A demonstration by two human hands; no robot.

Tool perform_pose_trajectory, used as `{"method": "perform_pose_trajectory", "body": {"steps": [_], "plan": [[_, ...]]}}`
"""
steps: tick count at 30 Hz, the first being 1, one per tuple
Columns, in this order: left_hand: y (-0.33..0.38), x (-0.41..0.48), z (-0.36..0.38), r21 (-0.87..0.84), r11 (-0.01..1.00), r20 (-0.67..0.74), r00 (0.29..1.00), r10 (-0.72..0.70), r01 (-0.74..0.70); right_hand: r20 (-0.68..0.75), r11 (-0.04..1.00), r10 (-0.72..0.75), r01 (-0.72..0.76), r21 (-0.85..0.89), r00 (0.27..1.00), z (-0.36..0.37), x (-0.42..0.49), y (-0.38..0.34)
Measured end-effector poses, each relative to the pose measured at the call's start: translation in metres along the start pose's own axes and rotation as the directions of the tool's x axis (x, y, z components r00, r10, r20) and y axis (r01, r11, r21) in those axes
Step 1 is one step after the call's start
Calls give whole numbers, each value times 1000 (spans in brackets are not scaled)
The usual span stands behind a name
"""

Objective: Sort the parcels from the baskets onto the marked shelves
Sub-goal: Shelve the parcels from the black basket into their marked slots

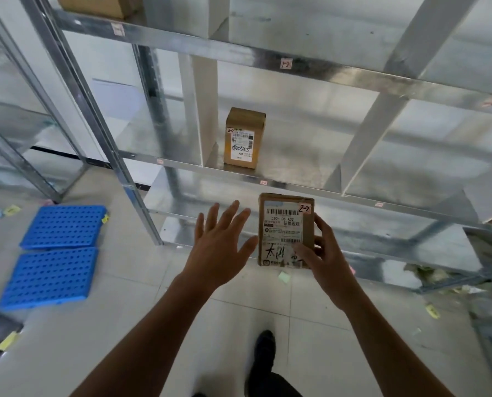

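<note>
My right hand (326, 253) grips a small flat cardboard parcel (285, 224) by its right edge and lower corner. Its white address label faces me, and a red-edged sticker at the top right reads 2-2. My left hand (219, 247) hovers just left of the parcel, fingers spread, holding nothing. Ahead stands a metal shelf unit (310, 187). A taller brown parcel (244, 138), also marked 2-2, stands upright in the middle compartment, above a small 2-2 tag (263, 182) on the shelf's front rail.
The rail above carries a 1-2 tag (285, 63). Another carton (96, 4) sits on the top shelf at left. Two blue perforated plastic panels (55, 253) lie on the tiled floor at left. Paper scraps litter the floor. My shoe (263, 351) is below.
</note>
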State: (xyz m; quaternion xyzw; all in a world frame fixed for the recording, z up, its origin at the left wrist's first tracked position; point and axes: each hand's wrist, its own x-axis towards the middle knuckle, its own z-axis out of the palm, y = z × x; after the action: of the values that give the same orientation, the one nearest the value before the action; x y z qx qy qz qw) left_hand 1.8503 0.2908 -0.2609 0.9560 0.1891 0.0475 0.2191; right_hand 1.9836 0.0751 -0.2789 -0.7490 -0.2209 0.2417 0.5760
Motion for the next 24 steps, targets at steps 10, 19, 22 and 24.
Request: {"method": "perform_pose_trajectory", "body": {"steps": [10,19,22,24], "plan": [[15,113,20,-36,999,36,999,2,0,13,997,2,-2,71,1000,-40,108,12],[34,226,55,-220,973,79,996,-51,67,74,996,32,-38,83,997,-80,216,34],[33,254,67,-309,950,61,998,-35,52,88,997,45,-51,61,995,-86,245,43],[32,269,75,-357,934,43,999,-12,26,76,997,48,-52,51,996,-87,263,49]]}}
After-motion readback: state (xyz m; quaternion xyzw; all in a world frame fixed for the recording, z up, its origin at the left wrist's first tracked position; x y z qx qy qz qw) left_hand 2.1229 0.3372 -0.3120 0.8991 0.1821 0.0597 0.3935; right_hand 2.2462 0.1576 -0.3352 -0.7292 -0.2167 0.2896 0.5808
